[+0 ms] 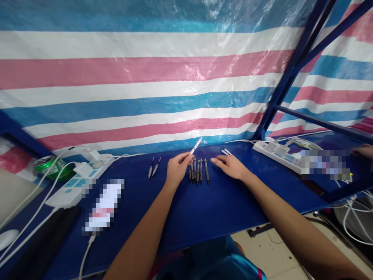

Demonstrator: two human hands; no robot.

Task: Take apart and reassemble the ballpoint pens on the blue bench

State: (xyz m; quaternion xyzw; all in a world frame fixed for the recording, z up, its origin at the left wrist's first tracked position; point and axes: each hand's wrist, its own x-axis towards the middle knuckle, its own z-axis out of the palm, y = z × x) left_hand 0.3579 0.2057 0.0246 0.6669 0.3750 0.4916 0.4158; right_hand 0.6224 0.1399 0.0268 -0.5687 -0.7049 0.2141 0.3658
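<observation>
My left hand [178, 168] pinches a white pen [196, 145], which points up and to the right. Just right of that hand, several dark grey pens [200, 173] lie side by side in a row on the blue tabletop [201, 217]. My right hand [231, 166] is to the right of the row, its fingers loosely apart and pointing left. Beyond its knuckles the ends of two white pens [225, 152] show; the hand hides the rest of them. Two more grey pens [154, 168] lie apart, left of my left hand.
At left are a white power strip [71, 190], a green can [54, 168] and a phone [105, 206] on a cable. Another power strip [279, 155] with plugs lies at right. Blue metal posts [287, 81] and a striped sheet [145, 74] bound the back. Another person's hand [363, 151] shows far right.
</observation>
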